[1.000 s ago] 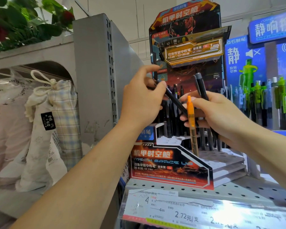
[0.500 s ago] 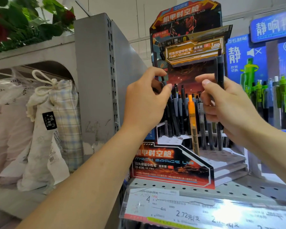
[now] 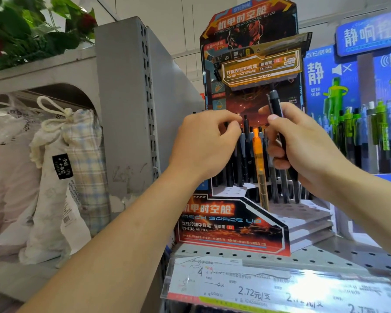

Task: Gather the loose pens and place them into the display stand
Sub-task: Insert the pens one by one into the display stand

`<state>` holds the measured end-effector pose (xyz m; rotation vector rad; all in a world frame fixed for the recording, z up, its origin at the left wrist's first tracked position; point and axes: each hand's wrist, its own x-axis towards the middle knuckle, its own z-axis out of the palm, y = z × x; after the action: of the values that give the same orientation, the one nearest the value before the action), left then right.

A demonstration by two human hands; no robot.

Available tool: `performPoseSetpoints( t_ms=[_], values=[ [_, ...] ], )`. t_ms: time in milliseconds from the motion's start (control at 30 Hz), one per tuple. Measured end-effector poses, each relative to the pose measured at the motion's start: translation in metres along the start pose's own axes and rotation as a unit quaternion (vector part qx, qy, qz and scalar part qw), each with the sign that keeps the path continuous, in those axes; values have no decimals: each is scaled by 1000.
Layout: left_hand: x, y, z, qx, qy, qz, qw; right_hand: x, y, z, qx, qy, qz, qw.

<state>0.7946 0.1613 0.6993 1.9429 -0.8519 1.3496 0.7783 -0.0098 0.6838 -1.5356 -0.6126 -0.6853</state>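
Observation:
The red and black display stand (image 3: 233, 224) sits on a perforated shelf and holds several black pens in its back rows. One orange pen (image 3: 257, 150) stands in front of them. My left hand (image 3: 205, 143) is at the back rows, its curled fingertips pinching the top of a black pen (image 3: 245, 125) that stands among the others. The thumb is hidden. My right hand (image 3: 303, 145) grips a few dark pens (image 3: 277, 107) upright just right of the orange pen. Their lower ends hang in front of the stand's steps.
A blue display (image 3: 339, 91) with green and grey pens stands at the right. A grey shelf upright (image 3: 127, 98) rises on the left, with bagged fabric goods (image 3: 54, 177) beyond it. A price label strip (image 3: 257, 288) runs along the shelf edge. Artificial plants (image 3: 27, 26) sit top left.
My left hand took a black pen from the right hand's bunch and carried it down into the stand's back rows. My right hand turned its remaining pens upright.

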Motion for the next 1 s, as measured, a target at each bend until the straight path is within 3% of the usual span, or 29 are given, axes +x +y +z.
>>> performPoseSetpoints(
  t_ms=[133, 400, 567, 700, 1000],
  values=[
    [3, -1, 0, 14, -77, -31, 996, 0, 0, -2, -28, 28, -15, 999],
    [6, -1, 1, -16, -116, -91, 989, 3, 4, -6, -93, 53, -86, 991],
    [6, -4, -4, -92, -46, -130, 986, 7, 3, -11, -103, 106, -134, 980],
    [7, -8, -10, -147, 33, -171, 974, 4, 0, -9, -61, 93, -136, 984],
    [6, -6, -8, -146, 26, -176, 973, 3, 4, 3, -31, 43, -184, 982]
  ],
)
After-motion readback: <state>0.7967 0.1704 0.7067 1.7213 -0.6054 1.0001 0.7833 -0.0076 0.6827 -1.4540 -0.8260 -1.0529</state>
